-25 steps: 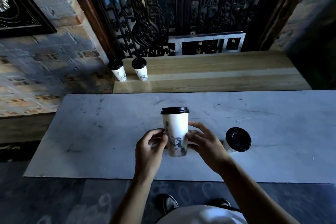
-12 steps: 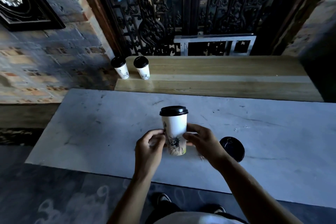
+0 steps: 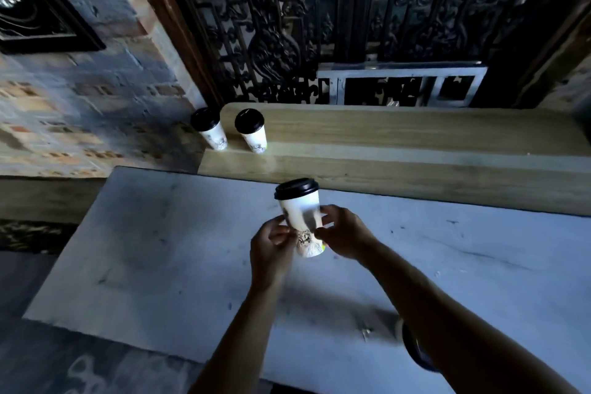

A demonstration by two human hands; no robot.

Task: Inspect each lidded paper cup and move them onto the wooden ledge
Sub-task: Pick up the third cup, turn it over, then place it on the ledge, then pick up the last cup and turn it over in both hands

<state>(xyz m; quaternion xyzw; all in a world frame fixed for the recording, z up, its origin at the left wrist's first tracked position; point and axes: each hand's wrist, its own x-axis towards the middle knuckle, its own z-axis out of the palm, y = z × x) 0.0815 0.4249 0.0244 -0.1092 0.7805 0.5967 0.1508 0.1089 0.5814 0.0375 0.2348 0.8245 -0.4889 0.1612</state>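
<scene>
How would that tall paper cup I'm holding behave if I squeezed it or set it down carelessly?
The held cup is thin paper, so its wall would probably dent under a hard squeeze. It is tall with a narrow base, so likely tippy. The left hand and right hand hold it by fingertips, suggesting it is light.

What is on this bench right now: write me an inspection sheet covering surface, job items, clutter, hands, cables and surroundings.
Surface: pale marble slab, scuffed, with the wooden ledge behind it.
Job items: one lidded paper cup held above the slab; two ledge cups upright at the ledge's left end; a fourth cup mostly hidden under the right forearm.
Clutter: nothing seen.
Hands: left hand and right hand both grip the held cup's lower body, fingers curled around it.
Cables: nothing seen.
Surroundings: brick wall at left, ornate black iron grille behind the ledge.
</scene>
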